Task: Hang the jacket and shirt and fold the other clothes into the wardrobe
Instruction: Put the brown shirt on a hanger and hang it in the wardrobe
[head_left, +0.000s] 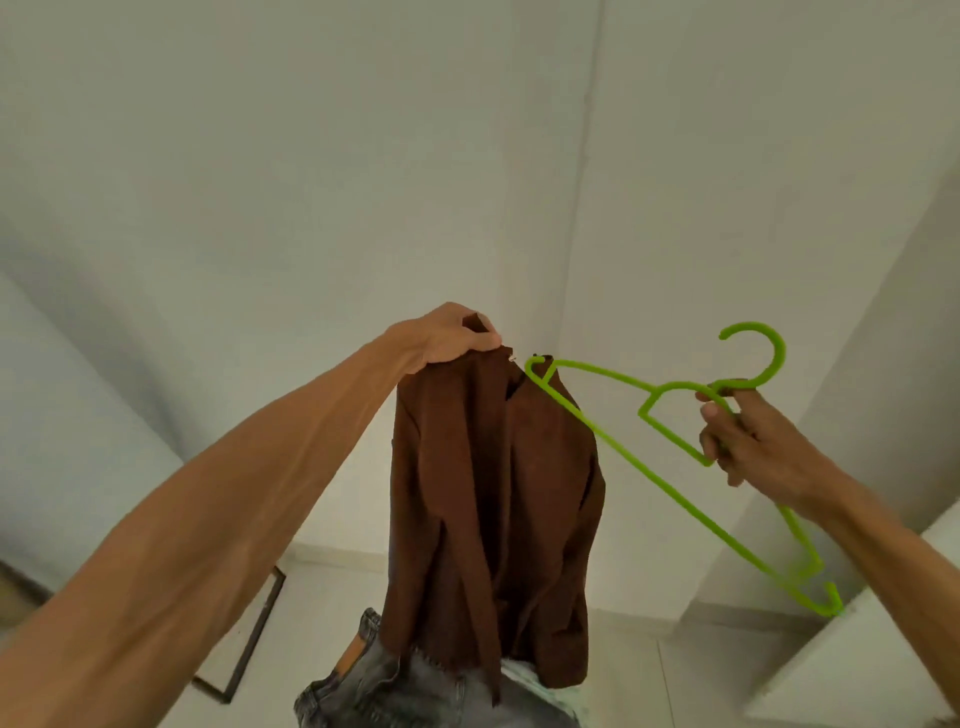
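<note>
Gripping with the left hand (457, 332), fingers curled tight over the bunched collar, one brown jacket (488, 493) of soft, matte, suede-like cloth; holding it high before a plain white wall (260, 208), body hanging straight down in long folds to a frayed hem. Pinching with the right hand (753, 436), fingers and thumb curled round the neck just under the hook, one lime-green plastic hanger (623, 449), thin-barred and triangular, steeply tilted: upper tip at the jacket's collar opening, just beside the left hand, lower tip pointing down to the right. Lying under the jacket, one crumpled pair of grey washed denim jeans (395, 686) with a tan patch at the waistband, and beside them a strip of pale cloth (519, 673), too hidden to name.
</note>
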